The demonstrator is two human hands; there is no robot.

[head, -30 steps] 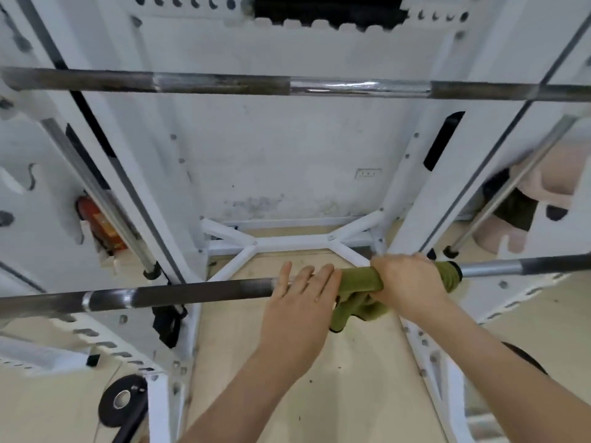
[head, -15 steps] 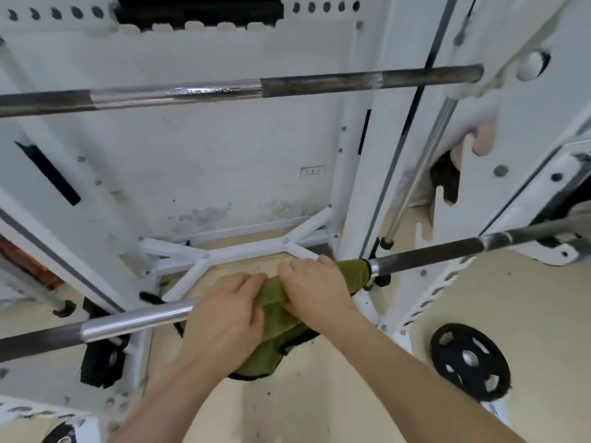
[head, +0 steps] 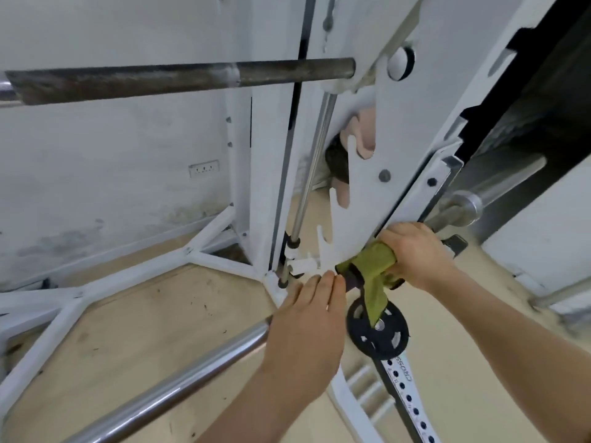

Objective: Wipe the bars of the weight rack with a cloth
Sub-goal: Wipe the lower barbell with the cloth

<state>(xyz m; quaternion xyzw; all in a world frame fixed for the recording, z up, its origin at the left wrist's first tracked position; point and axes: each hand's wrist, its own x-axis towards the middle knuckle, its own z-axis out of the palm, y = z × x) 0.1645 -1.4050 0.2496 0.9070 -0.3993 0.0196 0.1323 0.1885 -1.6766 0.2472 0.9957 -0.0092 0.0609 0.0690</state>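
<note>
A steel lower bar [head: 179, 385] runs from the bottom left up to the right through the white weight rack [head: 377, 199]. My left hand [head: 307, 324] lies over this bar, fingers together and wrapped on it. Just beyond it, my right hand [head: 415, 254] grips a green cloth [head: 371, 266] folded around the bar's dark right section, close to the rack's notched plate. One tail of the cloth hangs down. A second, rusty upper bar [head: 179, 79] crosses higher up at the left.
A black weight plate [head: 383, 340] lies on the tan floor under the cloth. White base struts [head: 134, 276] form a frame on the floor at left. A chrome guide rod [head: 307, 183] stands beside the upright. A bar sleeve [head: 463, 206] protrudes at right.
Both hands and the cloth have slid right along the lower bar, up to the rack's right upright. The view has swung right and moved closer.
</note>
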